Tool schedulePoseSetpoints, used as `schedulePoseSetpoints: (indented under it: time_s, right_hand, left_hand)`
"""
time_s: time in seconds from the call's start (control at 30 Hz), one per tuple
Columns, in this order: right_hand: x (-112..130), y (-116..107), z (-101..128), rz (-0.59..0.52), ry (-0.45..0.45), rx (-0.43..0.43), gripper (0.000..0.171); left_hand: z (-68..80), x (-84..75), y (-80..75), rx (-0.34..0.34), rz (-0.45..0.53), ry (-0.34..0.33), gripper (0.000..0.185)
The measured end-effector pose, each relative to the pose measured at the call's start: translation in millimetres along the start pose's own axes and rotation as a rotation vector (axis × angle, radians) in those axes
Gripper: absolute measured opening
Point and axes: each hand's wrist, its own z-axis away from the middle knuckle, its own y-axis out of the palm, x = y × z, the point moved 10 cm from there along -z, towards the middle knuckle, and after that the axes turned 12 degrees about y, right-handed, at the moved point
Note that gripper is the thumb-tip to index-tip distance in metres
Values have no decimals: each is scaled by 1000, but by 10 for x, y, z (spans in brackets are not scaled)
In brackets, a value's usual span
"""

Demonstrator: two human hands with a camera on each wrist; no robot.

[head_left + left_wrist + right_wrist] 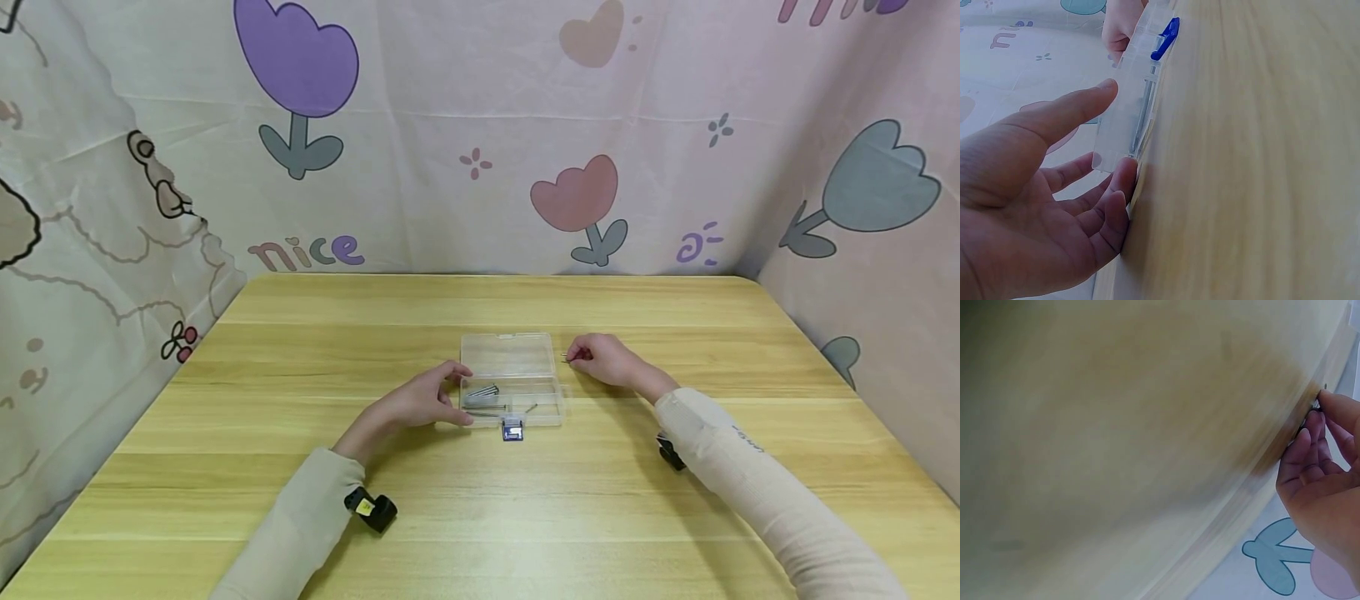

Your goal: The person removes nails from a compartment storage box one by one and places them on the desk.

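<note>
A clear plastic compartment box [551, 406] lies on the table with its lid [506, 356] tipped back open and a blue latch [513, 430] at the front. Several nails [483, 392] lie in its back left compartment; longer ones [486, 409] are in front, and one short piece [532, 408] is by itself. My left hand [420, 398] holds the box's left end, thumb in front and fingers behind. Just right of the lid, close to the tabletop, my right hand [606, 360] pinches small thin nails [566, 359]. Their heads are too small to make out.
The wooden table [480, 517] reaches back to a printed cloth [435, 150], which also hangs along both sides. A black wrist camera [372, 510] sits on the left sleeve, another [670, 452] on the right.
</note>
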Motion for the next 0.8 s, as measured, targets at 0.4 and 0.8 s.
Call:
schedulePoseSetpoints:
  time_s: [0.4, 0.8]
  right_hand:
    - [2, 6, -9, -5, -10, 2, 4]
    - [-63, -84, 26, -77, 57, 6, 7]
  left_hand:
    - [-2, 7, 0, 0, -12, 0, 69]
    - [-2, 11, 0, 3, -6, 3, 69]
